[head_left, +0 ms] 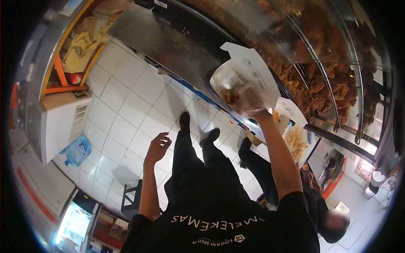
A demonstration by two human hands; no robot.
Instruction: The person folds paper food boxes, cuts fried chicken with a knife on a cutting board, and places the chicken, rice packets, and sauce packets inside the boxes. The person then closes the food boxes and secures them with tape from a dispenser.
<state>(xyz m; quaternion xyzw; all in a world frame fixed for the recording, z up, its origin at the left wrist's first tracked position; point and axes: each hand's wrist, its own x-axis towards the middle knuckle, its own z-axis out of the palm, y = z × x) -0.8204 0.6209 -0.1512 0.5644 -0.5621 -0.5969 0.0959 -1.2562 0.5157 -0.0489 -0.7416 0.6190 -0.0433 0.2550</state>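
Note:
My right hand, in a clear plastic glove, reaches into an open white paper box on the edge of the metal counter. Its fingers close around a brown piece of fried chicken, largely hidden by the hand. Beside it in the box lies a white wrapped bundle. My left hand hangs bare over the tiled floor, fingers loosely curled and apart, holding nothing.
Fried chicken pieces fill a display case with metal tongs at the right. Another open box stands nearby. A co-worker is at lower right. A water jug lies on the floor at left, near a black stool.

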